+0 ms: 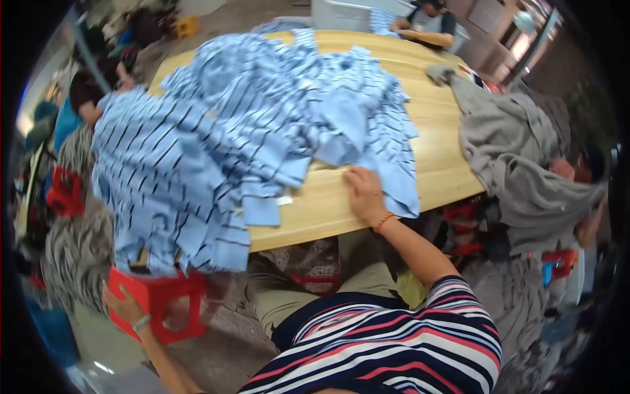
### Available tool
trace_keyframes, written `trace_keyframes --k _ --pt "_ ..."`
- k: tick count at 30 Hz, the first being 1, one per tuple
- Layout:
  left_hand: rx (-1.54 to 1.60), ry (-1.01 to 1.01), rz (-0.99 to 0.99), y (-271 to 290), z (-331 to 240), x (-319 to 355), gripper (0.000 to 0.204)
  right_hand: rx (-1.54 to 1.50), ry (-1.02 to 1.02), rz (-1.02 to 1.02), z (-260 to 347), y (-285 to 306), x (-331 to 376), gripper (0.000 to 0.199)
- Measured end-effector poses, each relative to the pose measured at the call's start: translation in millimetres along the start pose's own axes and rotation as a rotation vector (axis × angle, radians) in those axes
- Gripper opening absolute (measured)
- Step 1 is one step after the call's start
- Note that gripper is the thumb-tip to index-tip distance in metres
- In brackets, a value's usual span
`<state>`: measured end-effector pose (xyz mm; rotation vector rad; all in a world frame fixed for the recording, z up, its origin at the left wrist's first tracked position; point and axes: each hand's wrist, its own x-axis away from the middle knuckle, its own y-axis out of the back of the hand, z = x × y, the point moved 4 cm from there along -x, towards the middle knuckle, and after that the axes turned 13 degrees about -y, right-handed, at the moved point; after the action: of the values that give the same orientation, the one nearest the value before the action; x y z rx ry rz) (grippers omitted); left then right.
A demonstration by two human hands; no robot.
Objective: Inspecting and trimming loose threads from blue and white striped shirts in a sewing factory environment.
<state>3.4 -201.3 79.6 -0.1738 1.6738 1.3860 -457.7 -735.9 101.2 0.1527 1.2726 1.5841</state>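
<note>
A large heap of light blue knit garments with dark stripes (170, 144) covers the left and middle of the wooden table (328, 197). My right hand (365, 194) rests on the tabletop near its front edge, fingers stretched forward, beside a blue garment panel (399, 187). Whether the fingers touch that cloth I cannot tell. Low on the left, my left hand (125, 307) lies against the side of a red plastic stool (161, 302), thumb apart from the fingers. Part of the heap hangs over the table edge just above this stool.
Grey knit garments (512, 131) drape over the table's right end, where another person's hand (562, 169) shows. Someone sits at the far side (430, 26), and another person is at the left (88, 92). More grey cloth (79, 253) is piled beyond the red stool.
</note>
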Motion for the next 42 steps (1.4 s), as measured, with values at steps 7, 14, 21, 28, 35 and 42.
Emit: trace_keyframes --k 7,14,21,28,35,42 --pt "0.708 -0.734 0.143 135 -330 -55 0.046 -0.12 -0.003 -0.017 -1 17 38 0.029" --pt "1.129 -0.892 0.286 132 -537 -57 0.06 -0.036 -0.005 -0.091 -43 75 14 0.041" --pt "1.099 -0.607 -0.002 49 -685 -121 0.08 0.042 -0.305 -0.046 -112 80 16 0.043" --pt "1.303 -0.865 0.401 66 -715 -87 0.047 -0.425 -0.278 0.135 -41 41 38 0.026" --pt "1.388 -0.931 0.467 117 -625 -54 0.048 -0.678 -0.167 0.657 13 51 69 0.027" --pt "1.035 -0.947 0.072 154 -560 -79 0.034 -0.297 0.167 0.069 -32 167 -34 0.035"
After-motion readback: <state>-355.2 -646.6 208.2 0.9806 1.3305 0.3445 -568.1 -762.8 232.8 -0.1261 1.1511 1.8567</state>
